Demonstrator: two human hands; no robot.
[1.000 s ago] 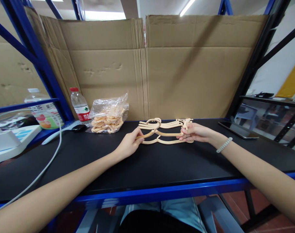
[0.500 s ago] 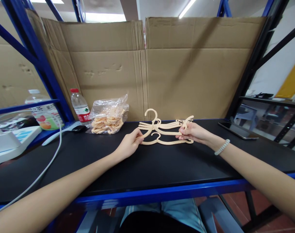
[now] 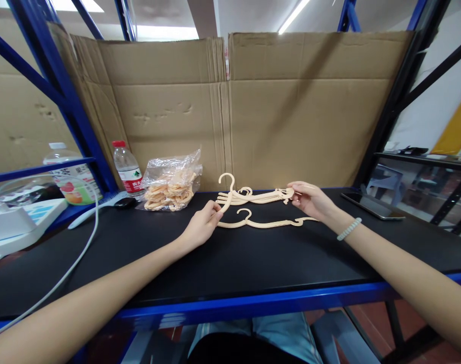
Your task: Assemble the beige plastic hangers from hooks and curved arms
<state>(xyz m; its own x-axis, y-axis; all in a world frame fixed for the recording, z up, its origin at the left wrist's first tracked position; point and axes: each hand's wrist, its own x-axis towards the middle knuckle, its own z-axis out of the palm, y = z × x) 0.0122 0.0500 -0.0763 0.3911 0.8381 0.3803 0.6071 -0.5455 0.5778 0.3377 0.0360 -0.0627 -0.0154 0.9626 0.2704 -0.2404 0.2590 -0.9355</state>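
My left hand (image 3: 202,222) is closed around the left arm of a cream plastic hanger (image 3: 227,194), its hook standing up. The fingers of my right hand (image 3: 310,199) close on the right end of the hangers behind; whether they grip one hanger or more is hard to tell. Several stacked hangers (image 3: 264,197) lie there, overlapping the held one. Nearer me a single hanger (image 3: 268,224) lies flat on the black tabletop (image 3: 253,263), its left tip partly behind my left hand and a thin strip reaching out beneath my right wrist.
A clear bag (image 3: 172,182) of cream plastic pieces sits left of the hangers, beside a red-capped water bottle (image 3: 126,169). Further left are a black mouse (image 3: 124,202), a white cable (image 3: 90,237) and a power strip (image 3: 37,217). A phone (image 3: 370,205) lies right; cardboard (image 3: 306,111) stands behind.
The held hanger has shifted left and tilted, its hook moving left with it. My right hand has gone from the raised hanger's right arm slightly right and back to the stack's end.
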